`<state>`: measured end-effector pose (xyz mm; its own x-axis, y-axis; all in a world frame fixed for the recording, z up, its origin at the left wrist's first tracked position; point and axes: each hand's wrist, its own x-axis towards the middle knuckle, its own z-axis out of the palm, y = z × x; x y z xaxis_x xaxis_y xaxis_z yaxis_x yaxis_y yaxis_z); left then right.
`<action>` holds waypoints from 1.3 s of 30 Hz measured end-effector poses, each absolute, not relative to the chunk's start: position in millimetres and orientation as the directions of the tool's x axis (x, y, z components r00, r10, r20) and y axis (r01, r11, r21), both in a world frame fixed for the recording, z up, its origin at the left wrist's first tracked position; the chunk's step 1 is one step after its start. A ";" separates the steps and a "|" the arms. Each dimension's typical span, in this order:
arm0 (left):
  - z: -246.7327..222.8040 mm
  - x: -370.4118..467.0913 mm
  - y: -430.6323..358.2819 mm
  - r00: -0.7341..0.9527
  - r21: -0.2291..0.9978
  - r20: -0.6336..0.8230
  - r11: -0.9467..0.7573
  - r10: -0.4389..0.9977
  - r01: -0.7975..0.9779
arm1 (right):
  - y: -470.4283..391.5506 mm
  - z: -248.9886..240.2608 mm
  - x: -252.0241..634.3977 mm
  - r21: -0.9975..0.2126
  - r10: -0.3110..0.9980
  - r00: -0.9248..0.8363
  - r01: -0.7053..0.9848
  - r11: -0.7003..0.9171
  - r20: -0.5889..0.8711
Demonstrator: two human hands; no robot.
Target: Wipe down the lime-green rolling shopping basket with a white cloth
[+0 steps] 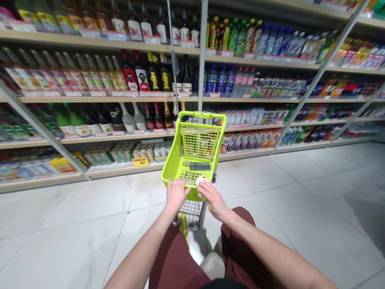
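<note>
A lime-green plastic shopping cart (pixel 171 160) stands right in front of me, its basket empty-looking apart from a blurred grey-blue patch on the inside. My left hand (pixel 177 196) lies over the near rim of the basket, fingers curled onto it and thumb to the right. A crumpled whitish cloth or tissue (pixel 201 180) is under the fingers of my right hand (pixel 214 200), pressed against the near right part of the rim. Part of the cloth is hidden by those fingers. Below the basket shows a grey wire rack (pixel 192 208).
Tall shelves (pixel 249 60) of bottles and cans run across the front, close behind the cart. A yellow price sign (pixel 140 161) hangs at the lower shelf. Pale floor tiles (pixel 90 216) spread to both sides. My knees (pixel 240 233) flank the cart's near end.
</note>
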<state>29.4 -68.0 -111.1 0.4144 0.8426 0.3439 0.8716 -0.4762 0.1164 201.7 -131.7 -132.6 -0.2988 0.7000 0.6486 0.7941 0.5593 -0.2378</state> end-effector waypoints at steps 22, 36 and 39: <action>-110.1 56.1 -55.8 0.463 -0.023 0.320 -0.482 0.826 0.876 | -106.9 -143.2 259.4 -0.217 0.718 -0.123 0.907 0.362 0.685; -116.2 83.3 -60.4 0.578 -0.096 0.255 -0.574 0.775 0.813 | -90.5 -141.8 262.9 -0.174 0.708 -0.190 0.896 0.408 0.681; -118.5 84.4 -61.3 0.582 -0.085 0.263 -0.582 0.770 0.808 | -97.7 -144.8 298.6 -0.224 0.715 -0.053 0.931 0.287 0.697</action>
